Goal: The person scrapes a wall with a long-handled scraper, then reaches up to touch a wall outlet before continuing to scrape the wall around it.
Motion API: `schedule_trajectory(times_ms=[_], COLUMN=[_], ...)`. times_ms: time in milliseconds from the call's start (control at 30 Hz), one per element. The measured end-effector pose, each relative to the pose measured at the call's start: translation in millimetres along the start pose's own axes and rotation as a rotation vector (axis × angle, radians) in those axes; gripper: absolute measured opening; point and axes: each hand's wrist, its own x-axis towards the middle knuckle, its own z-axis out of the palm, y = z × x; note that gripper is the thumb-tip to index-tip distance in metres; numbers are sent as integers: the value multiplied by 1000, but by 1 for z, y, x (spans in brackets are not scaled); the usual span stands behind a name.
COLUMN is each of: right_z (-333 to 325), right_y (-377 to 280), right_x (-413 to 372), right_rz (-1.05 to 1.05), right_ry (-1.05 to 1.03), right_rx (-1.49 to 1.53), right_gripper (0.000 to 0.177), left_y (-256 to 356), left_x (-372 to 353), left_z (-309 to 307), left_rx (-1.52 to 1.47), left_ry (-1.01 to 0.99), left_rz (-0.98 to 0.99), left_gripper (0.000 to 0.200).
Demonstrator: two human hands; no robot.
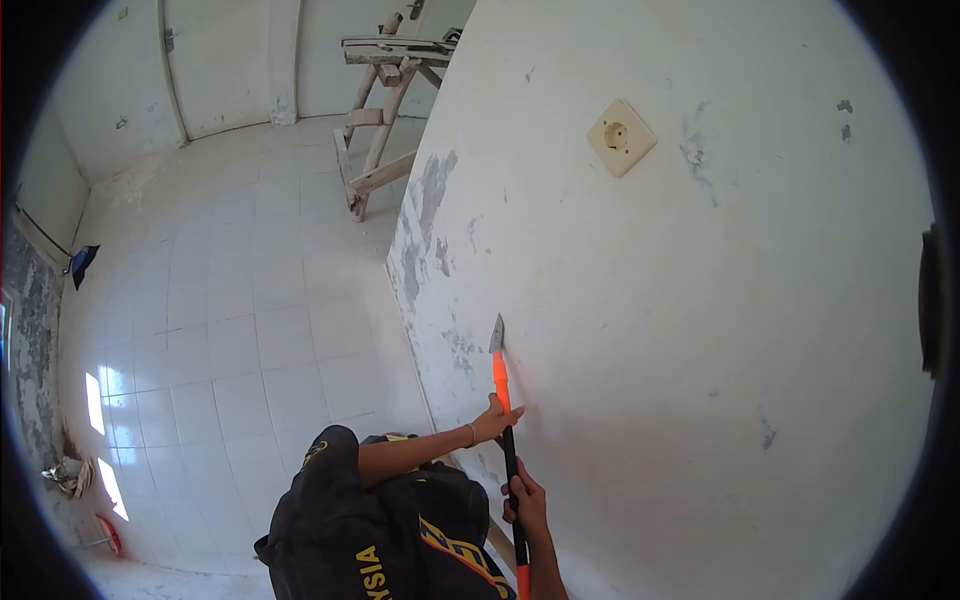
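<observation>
A long-handled scraper (502, 385) with an orange and black handle runs up along the white wall (650, 330). Its narrow metal blade (497, 336) points upward and overlaps the wall's surface, close to patches of flaked paint. My left hand (492, 420) wraps the handle just below the orange section. Lower down, on the black part, my right hand (528, 497) is closed round the same handle. Both arms reach in from my dark shirt (350, 530) at the bottom of the view.
A square wall socket (621, 137) is set higher up in the wall. Beyond the wall's edge stands a wooden trestle (380, 120) on the tiled floor (230, 300). A broom (82, 265) leans at the far left, with a crumpled bundle (70, 476) below it.
</observation>
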Motion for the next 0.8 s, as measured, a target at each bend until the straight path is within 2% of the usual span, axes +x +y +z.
schedule_trajectory(times_ms=[100,233,433,533,633,667,767,800], right_z=[-4,7,-10,3,8,6,-12,-16], right_y=[-7,6,-3,6,9,11,9,12], right_x=[4,32,7,26,20,12,-15,-10], right_rz=[21,25,51,75,74,73,84,79], right_ry=[-19,-21,-47,-45,-41,-26,-51,-80], right_rx=[43,70,94,184,234,236,260,243], right_gripper=[50,50,51,53,54,55,55,57], left_y=[5,-13,-7,-12,-18,-21,-3,-3], left_x=[1,29,5,21,24,16,-10,-8], left_z=[1,-22,5,-16,-17,-11,11,8], left_rx=[-29,112,57,86,143,118,77,78], left_ry=[21,117,-8,84,144,100,-50,-55], left_rz=[-22,102,-52,68,77,77,-114,-112], left_gripper=[56,56,55,55,55,56,58,58])
